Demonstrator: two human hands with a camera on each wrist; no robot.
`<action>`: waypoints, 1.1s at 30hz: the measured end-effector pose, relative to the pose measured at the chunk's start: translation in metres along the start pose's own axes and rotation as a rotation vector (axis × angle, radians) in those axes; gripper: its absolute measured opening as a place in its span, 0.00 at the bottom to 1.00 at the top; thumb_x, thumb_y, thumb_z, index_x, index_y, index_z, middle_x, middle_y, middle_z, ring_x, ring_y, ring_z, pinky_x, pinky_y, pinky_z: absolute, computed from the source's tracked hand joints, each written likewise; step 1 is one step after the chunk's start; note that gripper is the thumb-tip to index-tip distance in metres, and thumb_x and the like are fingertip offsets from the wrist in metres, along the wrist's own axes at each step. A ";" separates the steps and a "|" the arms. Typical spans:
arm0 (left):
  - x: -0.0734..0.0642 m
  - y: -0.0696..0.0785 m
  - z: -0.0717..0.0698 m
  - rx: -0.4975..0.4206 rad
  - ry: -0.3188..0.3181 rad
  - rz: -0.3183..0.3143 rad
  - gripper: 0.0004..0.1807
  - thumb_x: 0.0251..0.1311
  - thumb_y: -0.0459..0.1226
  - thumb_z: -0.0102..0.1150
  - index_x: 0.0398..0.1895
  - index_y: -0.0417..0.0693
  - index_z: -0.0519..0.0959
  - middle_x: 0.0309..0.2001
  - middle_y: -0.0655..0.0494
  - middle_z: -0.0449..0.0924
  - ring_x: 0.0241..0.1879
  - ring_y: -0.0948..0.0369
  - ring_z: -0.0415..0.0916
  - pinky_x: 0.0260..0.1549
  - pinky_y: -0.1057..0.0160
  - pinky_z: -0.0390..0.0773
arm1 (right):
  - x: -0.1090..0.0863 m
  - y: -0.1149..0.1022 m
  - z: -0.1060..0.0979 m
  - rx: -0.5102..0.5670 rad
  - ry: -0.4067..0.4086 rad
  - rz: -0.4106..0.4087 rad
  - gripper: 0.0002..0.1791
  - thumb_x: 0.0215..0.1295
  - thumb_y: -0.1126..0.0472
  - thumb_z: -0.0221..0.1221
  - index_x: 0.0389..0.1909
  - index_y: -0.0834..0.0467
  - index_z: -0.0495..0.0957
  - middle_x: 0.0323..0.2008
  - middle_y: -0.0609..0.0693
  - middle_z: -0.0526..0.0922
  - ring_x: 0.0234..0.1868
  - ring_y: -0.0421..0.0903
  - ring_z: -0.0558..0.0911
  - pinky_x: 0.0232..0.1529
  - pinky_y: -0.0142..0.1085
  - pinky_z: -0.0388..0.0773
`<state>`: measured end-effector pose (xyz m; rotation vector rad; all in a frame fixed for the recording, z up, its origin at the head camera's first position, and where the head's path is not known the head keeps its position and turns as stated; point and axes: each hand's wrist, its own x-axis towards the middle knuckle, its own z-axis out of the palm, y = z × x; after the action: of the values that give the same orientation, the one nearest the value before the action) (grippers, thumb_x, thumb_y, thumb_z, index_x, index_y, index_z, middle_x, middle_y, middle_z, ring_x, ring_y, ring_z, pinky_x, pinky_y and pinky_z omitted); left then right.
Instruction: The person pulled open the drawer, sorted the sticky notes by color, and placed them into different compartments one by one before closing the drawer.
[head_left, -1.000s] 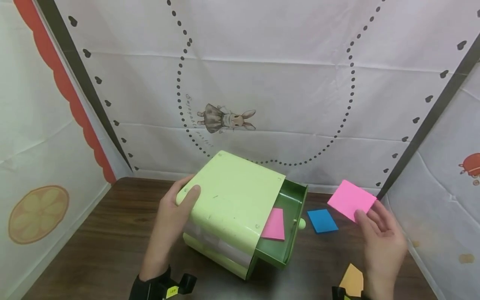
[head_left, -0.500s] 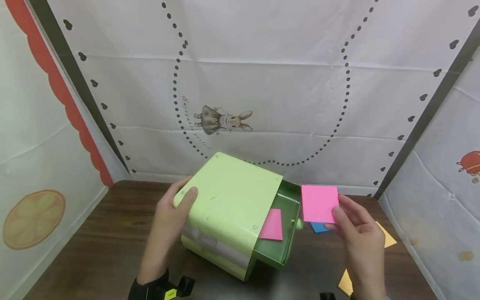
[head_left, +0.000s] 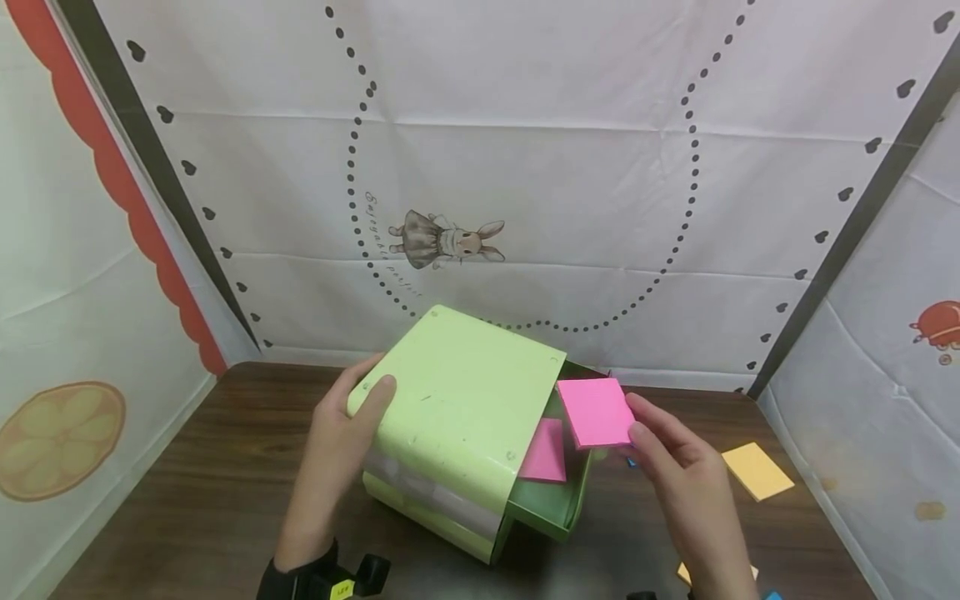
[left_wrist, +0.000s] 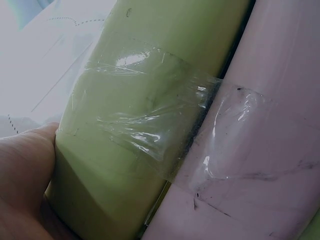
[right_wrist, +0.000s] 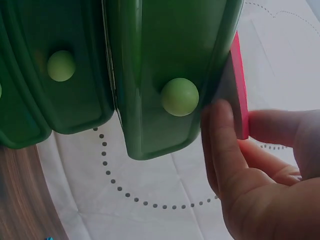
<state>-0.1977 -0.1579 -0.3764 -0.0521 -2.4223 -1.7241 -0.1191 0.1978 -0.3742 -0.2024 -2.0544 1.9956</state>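
Observation:
A light green drawer cabinet [head_left: 457,400] stands on the table with its top drawer [head_left: 542,507] pulled out. My left hand [head_left: 337,450] grips its left corner, thumb on the top and fingers round the side. In the left wrist view clear tape [left_wrist: 145,120] spans a green band and a pale pink band of the cabinet. My right hand [head_left: 686,475] pinches a bright pink sticky-note pad [head_left: 596,412] between thumb and fingers, over the drawer's outer edge. Inside the drawer lies another pink sticky-note pad [head_left: 545,454], partly under the cabinet top.
A round green knob [right_wrist: 180,96] sticks out from the open drawer's front; lower drawers with knobs [right_wrist: 61,65] stay in line beneath. On the table [head_left: 187,500] at right lies a yellow sticky-note pad [head_left: 757,472]. Another yellow pad and blue pieces are mostly hidden by my right arm.
My right hand has moved left with the pink sticky-note pad, from above the table to over the drawer, covering most of the blue pad. My left hand keeps its grip on the cabinet.

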 end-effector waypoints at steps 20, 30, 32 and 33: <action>-0.001 0.000 0.001 -0.007 0.009 -0.001 0.31 0.76 0.60 0.56 0.77 0.64 0.72 0.70 0.54 0.73 0.52 0.54 0.76 0.48 0.57 0.78 | -0.006 -0.006 0.002 0.106 0.016 -0.018 0.25 0.72 0.59 0.71 0.65 0.65 0.81 0.57 0.56 0.86 0.48 0.49 0.90 0.53 0.41 0.84; -0.001 -0.002 0.001 -0.009 0.016 0.006 0.31 0.76 0.60 0.56 0.77 0.64 0.73 0.70 0.55 0.73 0.53 0.55 0.76 0.49 0.59 0.78 | -0.008 -0.005 0.013 -0.135 0.170 -0.060 0.19 0.65 0.51 0.76 0.54 0.53 0.91 0.51 0.47 0.89 0.50 0.43 0.87 0.47 0.31 0.84; -0.001 -0.002 0.001 -0.009 0.016 0.006 0.31 0.76 0.60 0.56 0.77 0.64 0.73 0.70 0.56 0.73 0.53 0.55 0.76 0.49 0.59 0.78 | -0.009 -0.004 0.016 -0.143 0.185 -0.118 0.17 0.65 0.53 0.76 0.52 0.53 0.91 0.51 0.47 0.89 0.50 0.43 0.87 0.47 0.30 0.83; -0.001 -0.003 0.001 -0.009 0.017 0.007 0.30 0.76 0.60 0.56 0.77 0.64 0.73 0.70 0.56 0.73 0.53 0.55 0.76 0.49 0.59 0.78 | -0.009 -0.004 0.017 -0.144 0.182 -0.156 0.15 0.66 0.55 0.76 0.51 0.54 0.92 0.50 0.48 0.89 0.51 0.44 0.87 0.48 0.31 0.83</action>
<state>-0.1976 -0.1576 -0.3794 -0.0471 -2.3999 -1.7249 -0.1152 0.1788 -0.3716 -0.2347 -2.0318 1.6760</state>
